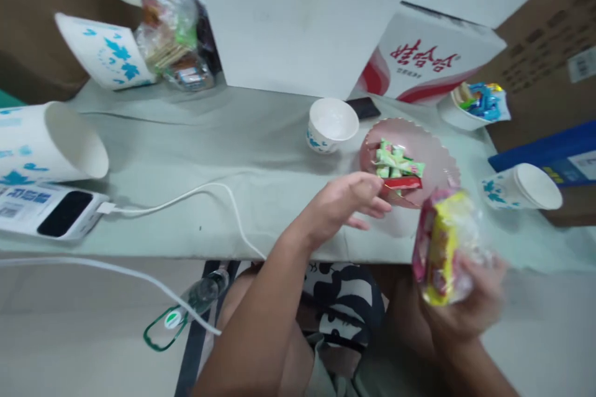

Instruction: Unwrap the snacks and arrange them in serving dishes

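Note:
My left hand [347,201] reaches to the near left rim of a pink scalloped plate [440,164]. Its fingers are stretched and apart, holding nothing. Just beyond the fingertips, a red wrapped stick [404,183] lies on the plate against several small green-and-white wrapped candies [393,158]. Over the table's front edge, right of the plate, my right hand [479,294] grips a pink and yellow plastic snack bag [442,248], slightly blurred. The bag's contents cannot be made out. A white paper cup [333,127] with blue leaves stands left of the plate.
A power bank [60,214] with a white cable [205,186] lies left, beside a large paper cup on its side [69,139]. White boxes [298,25] line the back. At right are a snack-filled cup [479,105] and a tipped cup [519,186]. A bottle [205,291] sits below.

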Available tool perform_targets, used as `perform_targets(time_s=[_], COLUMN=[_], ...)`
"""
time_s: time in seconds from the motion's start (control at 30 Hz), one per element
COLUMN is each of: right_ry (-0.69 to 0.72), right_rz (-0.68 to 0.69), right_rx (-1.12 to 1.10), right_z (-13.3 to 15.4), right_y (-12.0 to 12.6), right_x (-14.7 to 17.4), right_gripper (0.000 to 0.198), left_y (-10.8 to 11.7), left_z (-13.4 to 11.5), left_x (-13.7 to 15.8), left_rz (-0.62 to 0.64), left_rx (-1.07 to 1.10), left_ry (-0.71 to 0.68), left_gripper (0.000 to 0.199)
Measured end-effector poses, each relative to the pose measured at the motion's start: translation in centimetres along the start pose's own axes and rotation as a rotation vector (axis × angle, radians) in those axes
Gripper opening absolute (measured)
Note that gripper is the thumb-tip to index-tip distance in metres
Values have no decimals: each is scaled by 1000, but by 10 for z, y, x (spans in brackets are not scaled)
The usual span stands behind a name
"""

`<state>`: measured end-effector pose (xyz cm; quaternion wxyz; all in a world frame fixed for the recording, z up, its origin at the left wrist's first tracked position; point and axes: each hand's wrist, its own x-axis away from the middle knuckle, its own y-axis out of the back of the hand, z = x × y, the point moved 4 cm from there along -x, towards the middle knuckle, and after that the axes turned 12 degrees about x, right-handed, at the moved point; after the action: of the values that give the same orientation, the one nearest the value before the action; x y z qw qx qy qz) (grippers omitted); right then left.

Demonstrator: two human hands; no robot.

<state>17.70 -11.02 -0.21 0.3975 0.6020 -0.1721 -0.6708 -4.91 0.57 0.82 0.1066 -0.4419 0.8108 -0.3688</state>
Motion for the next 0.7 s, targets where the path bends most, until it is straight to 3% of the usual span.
perform_targets(time_s=[0.07,0.17,0.23,0.33,0.4,0.53,0.63,0.7], right_ry=[-46,-78,-8,79,50,-188,-383,-455], right_rz=[-39,1,36,173,231,135,264,397], right_rx=[49,67,8,-163,-185,106,303,382], right_z=[-5,12,29,32,8,-90,-156,-179], right_y=[3,-6,-12,-11,-4,3,-17,-33], right_x=[38,45,30,7,-3,-21,-31,-36], right_gripper=[57,53,46,33,29,28,55,65], left_y=[-19,-38,-39,-27,-17,-6,-1,2], left_z=[17,42,51,51,47,47,49,49], left_x=[-3,-9,-15,-26,-33,-42,-46,-48], left_rz=[154,257,215,15,-106,-159,-143,-114], left_rx=[-57,-141,-151,-132,-114,-134,-206,-243], left_ry=[90,107,77,-25,-118,-254,-402,-510], left_gripper=[76,91,91,86,92,109,95,78])
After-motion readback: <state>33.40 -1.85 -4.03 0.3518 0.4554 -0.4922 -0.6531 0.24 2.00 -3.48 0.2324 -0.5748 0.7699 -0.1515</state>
